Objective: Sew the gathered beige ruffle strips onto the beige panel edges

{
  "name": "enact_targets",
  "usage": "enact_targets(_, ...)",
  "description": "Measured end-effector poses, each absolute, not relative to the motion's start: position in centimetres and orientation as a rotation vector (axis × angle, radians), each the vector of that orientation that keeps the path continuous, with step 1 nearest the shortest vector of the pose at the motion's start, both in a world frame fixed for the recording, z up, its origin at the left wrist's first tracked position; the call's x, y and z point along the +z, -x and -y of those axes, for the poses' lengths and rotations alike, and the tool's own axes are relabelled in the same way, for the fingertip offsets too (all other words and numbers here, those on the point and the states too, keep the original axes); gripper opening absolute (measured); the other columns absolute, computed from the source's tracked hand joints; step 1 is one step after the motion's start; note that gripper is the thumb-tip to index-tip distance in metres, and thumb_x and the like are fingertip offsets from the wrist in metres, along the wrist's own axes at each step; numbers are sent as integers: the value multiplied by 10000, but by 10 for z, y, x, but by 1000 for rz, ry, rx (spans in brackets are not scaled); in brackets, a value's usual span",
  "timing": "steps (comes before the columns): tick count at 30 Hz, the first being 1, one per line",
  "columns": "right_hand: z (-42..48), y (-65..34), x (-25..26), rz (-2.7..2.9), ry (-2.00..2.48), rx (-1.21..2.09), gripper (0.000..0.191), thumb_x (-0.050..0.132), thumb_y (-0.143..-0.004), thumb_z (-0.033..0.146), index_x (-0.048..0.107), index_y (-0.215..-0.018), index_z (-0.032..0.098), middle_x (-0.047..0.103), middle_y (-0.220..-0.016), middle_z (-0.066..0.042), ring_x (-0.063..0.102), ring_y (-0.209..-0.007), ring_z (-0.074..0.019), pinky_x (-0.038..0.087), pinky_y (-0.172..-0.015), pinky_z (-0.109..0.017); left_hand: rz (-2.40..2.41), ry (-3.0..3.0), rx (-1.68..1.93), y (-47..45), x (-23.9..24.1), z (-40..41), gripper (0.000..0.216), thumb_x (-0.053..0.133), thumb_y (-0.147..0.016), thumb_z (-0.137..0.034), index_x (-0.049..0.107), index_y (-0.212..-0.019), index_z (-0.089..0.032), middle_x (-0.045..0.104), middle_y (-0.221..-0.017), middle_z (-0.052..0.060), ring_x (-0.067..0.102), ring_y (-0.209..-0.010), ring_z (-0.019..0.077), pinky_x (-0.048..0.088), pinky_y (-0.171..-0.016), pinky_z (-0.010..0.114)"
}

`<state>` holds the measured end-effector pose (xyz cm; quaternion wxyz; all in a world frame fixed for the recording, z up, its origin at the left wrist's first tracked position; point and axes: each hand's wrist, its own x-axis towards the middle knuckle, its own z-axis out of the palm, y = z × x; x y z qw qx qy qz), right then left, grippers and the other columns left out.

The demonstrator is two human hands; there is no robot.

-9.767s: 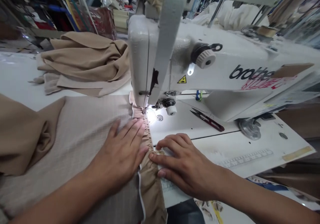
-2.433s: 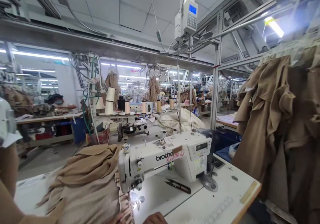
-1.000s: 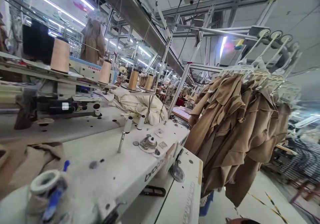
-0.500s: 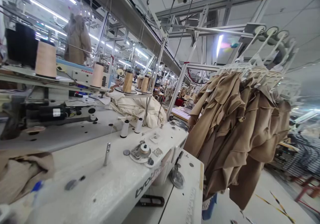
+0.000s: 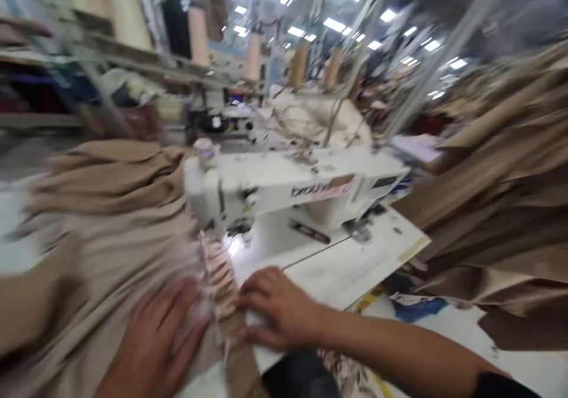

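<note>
The picture is smeared by motion. My left hand [image 5: 153, 342] lies flat, fingers stretched out, on beige fabric [image 5: 115, 250] spread over the sewing table. My right hand [image 5: 275, 309] rests at the gathered edge of that fabric [image 5: 219, 274], fingers curled against it; whether it grips the edge I cannot make out. The gathered edge runs up under the needle of a white sewing machine [image 5: 288, 182], where a small lamp glows.
More beige cloth [image 5: 110, 167] is heaped behind the machine's left end. Dark thread snips [image 5: 310, 231] lie on the white table [image 5: 355, 262]. Beige garments [image 5: 501, 191] hang close on the right. Thread cones [image 5: 252, 55] stand on a rack behind.
The view has swung down from the ceiling and hanging garments back onto the sewing table. Both hands have come back into sight on the fabric in front of the needle.
</note>
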<state>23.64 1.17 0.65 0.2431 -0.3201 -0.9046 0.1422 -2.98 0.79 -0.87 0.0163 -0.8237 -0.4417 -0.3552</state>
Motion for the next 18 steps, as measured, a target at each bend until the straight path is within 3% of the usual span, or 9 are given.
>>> enact_targets(5, 33, -250, 13, 2151, 867, 606, 336, 603, -1022, 440, 635, -1280, 228, 703, -1192, -128, 661, -1129, -271, 544, -963, -450, 1525, 2447, -852, 67, 39, 46, 398, 490, -1034, -473, 628, -1236, -159, 674, -1318, 137, 667, -1204, 285, 546, -1043, 464)
enact_targets(9, 118, -267, -24, 1926, 970, 1119, 137, 624, -1009, 359, 706, -1097, 294, 736, -962, -60, 722, -899, -214, 605, -809, -356, 1878, 2220, -795, 90, 62, 83, 581, 452, -997, -671, 667, -1200, -170, 686, -1308, 86, 676, -1189, 275, 537, -1052, 504)
enact_targets(12, 151, -262, -79, 1697, 1272, 1280, 339, 650, -969, 458, 684, -1214, 227, 738, -1113, -115, 735, -992, -251, 625, -853, -405, 2057, 2047, -862, 92, 69, 104, 659, 452, -948, -762, 688, -1151, -181, 710, -1265, 65, 673, -1188, 272, 482, -1118, 538)
enact_targets(15, 141, -239, -116, 1672, 1304, 1319, 423, 722, -899, 436, 683, -1247, 199, 715, -1234, -141, 670, -1189, -309, 552, -1028, -499, 2113, 2010, -948, 71, 66, 118, 508, 501, -979, -650, 700, -1130, -208, 740, -1191, 46, 696, -1152, 238, 509, -1110, 448)
enact_targets(18, 122, -217, -116, 1768, 1177, 1448, 234, 786, -844, 354, 767, -1032, 218, 775, -1062, -87, 718, -1035, -286, 591, -931, -425, 1971, 2258, -1050, 45, 41, 143, 316, 543, -1005, -511, 706, -1020, -241, 774, -986, 5, 755, -918, 170, 610, -877, 275)
